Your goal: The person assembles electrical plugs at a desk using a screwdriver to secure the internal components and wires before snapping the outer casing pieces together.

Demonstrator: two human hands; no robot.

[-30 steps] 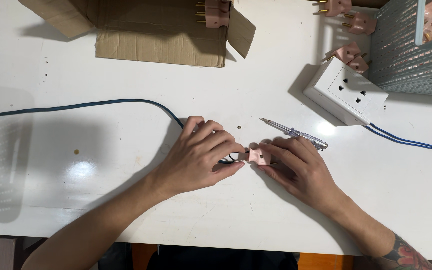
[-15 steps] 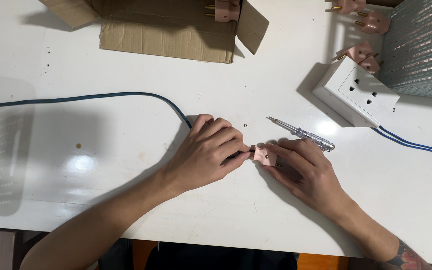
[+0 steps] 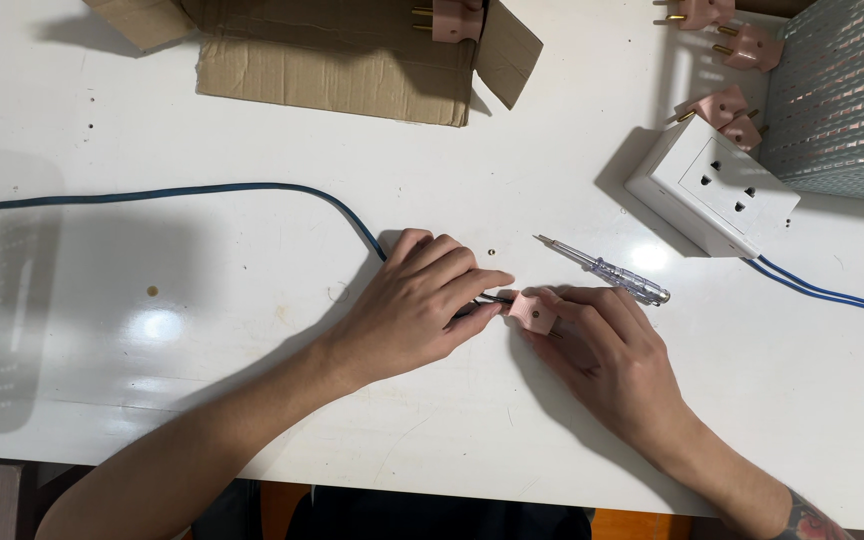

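Note:
My left hand (image 3: 417, 305) grips the end of a blue cable (image 3: 202, 190) that runs off to the left across the white table (image 3: 252, 400). Its fingertips pinch the bared cable end right against a small pink plug (image 3: 532, 312). My right hand (image 3: 607, 350) holds that pink plug on the table, thumb and fingers around it. The two hands meet at the plug. A screwdriver (image 3: 607, 272) with a clear handle lies just behind my right hand, untouched.
A white socket block (image 3: 712, 190) with a blue lead (image 3: 832, 295) sits at the right. Loose pink plugs (image 3: 727, 105) lie behind it beside a grey mesh basket (image 3: 832, 110). An open cardboard box (image 3: 332, 60) holding a pink plug lies at the back. Small brass screws (image 3: 492, 254) dot the table.
Both hands stay together at the plug; only the camera view has shifted slightly, so everything sits a little to the right and lower.

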